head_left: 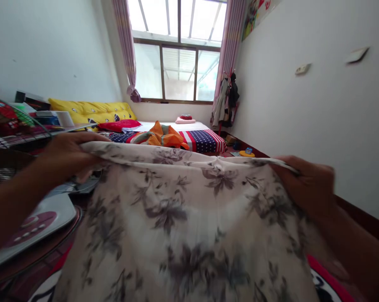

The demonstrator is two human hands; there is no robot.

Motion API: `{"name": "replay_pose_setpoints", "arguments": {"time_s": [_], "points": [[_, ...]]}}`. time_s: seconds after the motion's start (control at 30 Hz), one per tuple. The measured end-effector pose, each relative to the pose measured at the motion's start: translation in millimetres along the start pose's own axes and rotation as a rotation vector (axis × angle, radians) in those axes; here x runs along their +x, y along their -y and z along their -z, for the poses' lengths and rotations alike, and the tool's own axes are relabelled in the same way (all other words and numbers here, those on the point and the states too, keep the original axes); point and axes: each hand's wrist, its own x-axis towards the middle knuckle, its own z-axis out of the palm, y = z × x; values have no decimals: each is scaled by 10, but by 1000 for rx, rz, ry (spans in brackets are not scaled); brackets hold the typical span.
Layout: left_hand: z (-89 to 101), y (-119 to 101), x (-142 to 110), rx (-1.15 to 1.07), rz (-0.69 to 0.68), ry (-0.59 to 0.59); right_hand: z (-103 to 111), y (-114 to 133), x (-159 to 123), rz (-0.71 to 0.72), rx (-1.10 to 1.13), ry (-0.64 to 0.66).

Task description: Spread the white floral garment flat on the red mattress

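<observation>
I hold up a white cloth with a grey flower print (183,218) by its top edge; it hangs spread out in front of me. My left hand (68,155) is closed on the upper left corner of the cloth. My right hand (305,182) is closed on the upper right corner. The cloth covers most of the lower view and hides what lies below it.
A bed (176,138) with a stars-and-stripes cover, an orange cloth, a red pillow and yellow cushions stands ahead under the window (178,71). Cluttered shelving (16,126) is at left, a white wall (318,105) at right, and hanging clothes (227,102) in the far corner.
</observation>
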Motion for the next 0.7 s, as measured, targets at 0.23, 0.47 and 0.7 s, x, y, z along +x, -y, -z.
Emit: {"name": "replay_pose_setpoints", "arguments": {"time_s": [0.23, 0.47, 0.7], "points": [[-1313, 347, -4, 434, -109, 107, -1281, -592, 85, -80, -75, 241], [-1342, 1175, -1555, 173, -174, 419, -753, -751, -1810, -184, 103, 439], [-974, 1522, -2564, 148, -17, 531, -207, -886, -2803, -329, -45, 585]]}}
